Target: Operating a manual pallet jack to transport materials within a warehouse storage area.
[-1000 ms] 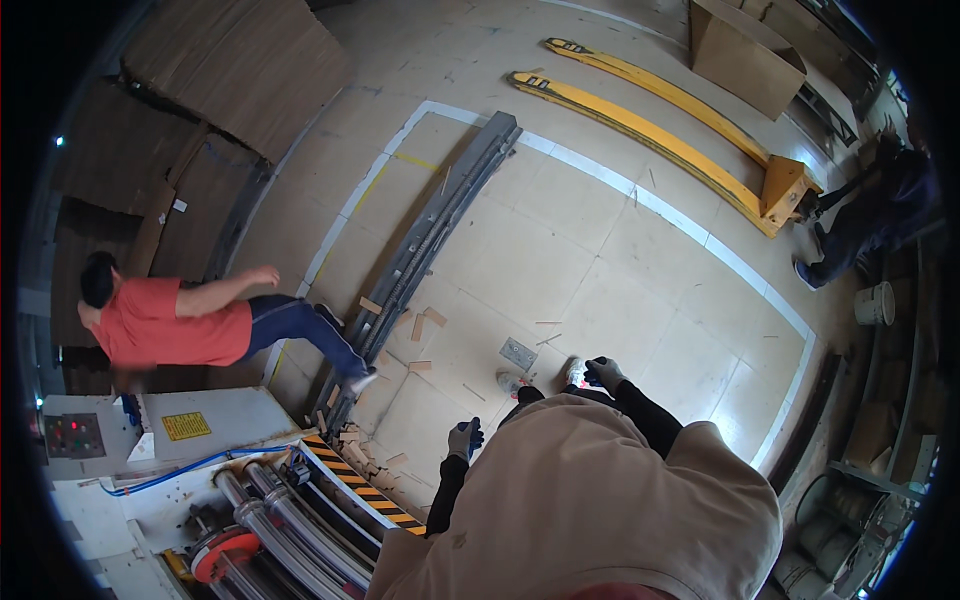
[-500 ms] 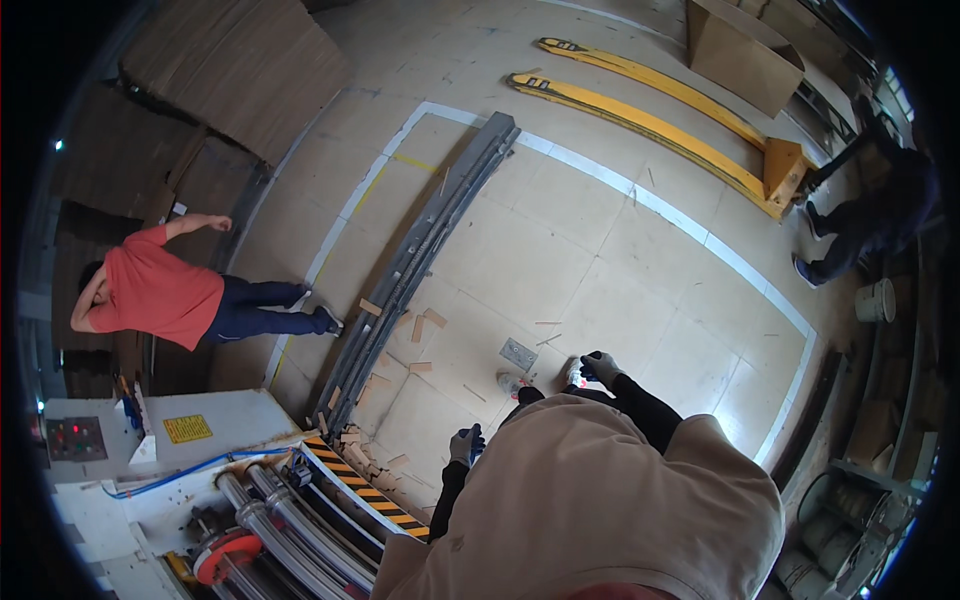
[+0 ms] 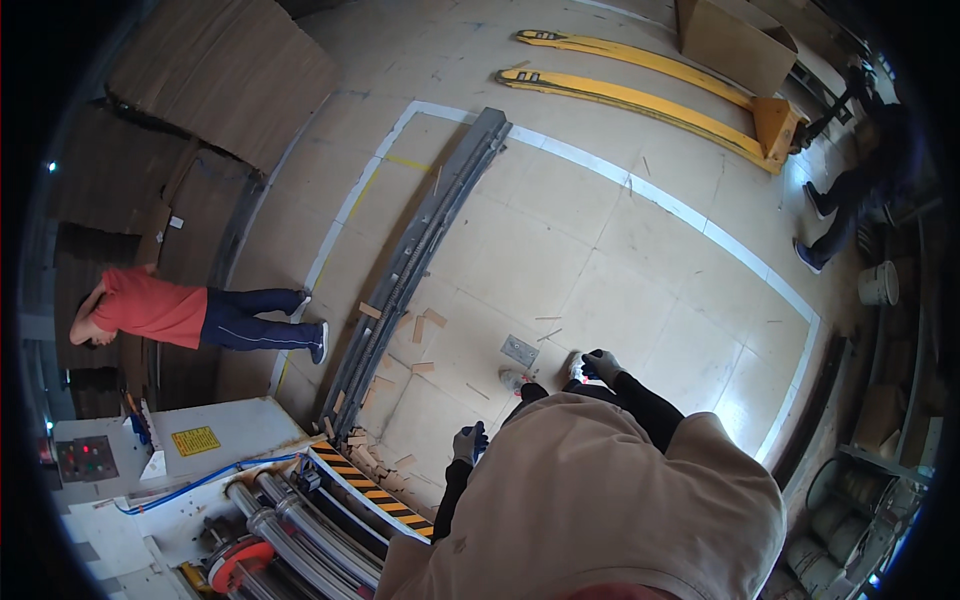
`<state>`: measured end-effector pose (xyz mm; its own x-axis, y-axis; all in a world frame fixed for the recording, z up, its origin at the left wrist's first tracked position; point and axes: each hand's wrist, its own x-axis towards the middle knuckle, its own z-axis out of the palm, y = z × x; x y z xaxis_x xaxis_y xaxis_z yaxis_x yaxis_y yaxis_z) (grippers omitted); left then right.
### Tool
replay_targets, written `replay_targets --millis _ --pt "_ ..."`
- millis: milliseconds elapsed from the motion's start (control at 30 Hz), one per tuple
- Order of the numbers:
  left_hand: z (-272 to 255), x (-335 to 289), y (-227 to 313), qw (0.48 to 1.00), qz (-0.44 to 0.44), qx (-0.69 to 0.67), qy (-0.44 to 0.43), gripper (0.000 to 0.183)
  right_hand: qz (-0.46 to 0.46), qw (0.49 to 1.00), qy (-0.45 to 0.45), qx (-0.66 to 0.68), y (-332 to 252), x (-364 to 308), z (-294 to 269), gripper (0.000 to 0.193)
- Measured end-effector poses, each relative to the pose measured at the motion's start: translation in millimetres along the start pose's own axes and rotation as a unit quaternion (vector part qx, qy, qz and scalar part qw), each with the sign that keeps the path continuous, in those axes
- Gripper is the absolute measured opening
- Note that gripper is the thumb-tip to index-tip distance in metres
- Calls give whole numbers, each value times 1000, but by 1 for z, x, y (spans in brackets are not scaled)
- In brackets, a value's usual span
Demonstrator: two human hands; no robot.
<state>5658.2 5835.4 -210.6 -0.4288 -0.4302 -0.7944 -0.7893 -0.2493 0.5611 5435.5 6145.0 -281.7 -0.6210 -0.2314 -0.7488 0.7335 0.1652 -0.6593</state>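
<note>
One illegible yellow label [image 3: 195,440], gloved left hand [image 3: 469,443], gloved right hand [image 3: 601,367], finger closure unclear

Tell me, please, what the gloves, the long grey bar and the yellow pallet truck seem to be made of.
Gloves: perhaps knitted cloth, matte grey, with dark blue, possibly coated areas. Long grey bar: probably metal, dull, judging by its lengthwise ridges. Yellow pallet truck: likely painted steel, smooth, with even bright colour.

At ten o'clock from your right hand [image 3: 602,366] lies a small grey plate [image 3: 519,349], flat and dotted (the dots too tiny to identify). At nine o'clock from your left hand [image 3: 469,442], flat brown pieces [image 3: 367,457] lie loose and jumbled.
</note>
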Motion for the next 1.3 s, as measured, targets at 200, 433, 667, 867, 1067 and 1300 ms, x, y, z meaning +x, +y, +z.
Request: replay_targets --millis 200,433,667,867,1067,1300 --pt "5 13 2 1000 -4 -2 -18 32 11 1000 -14 3 20 25 -18 22" --pt "13 15 16 1000 0 15 -11 32 8 1000 -11 -11 21 34 -23 22" --pt "8 16 20 999 8 32 -9 32 10 999 -9 30 20 33 -16 22" --pt "4 18 21 999 13 32 -11 32 20 998 -7 54 16 25 -11 21" --pt "2 14 17 995 24 101 -1 33 12 999 13 30 20 25 -7 22" --pt "-8 27 -4 989 43 138 11 33 14 1000 4 11 8 14 0 22"
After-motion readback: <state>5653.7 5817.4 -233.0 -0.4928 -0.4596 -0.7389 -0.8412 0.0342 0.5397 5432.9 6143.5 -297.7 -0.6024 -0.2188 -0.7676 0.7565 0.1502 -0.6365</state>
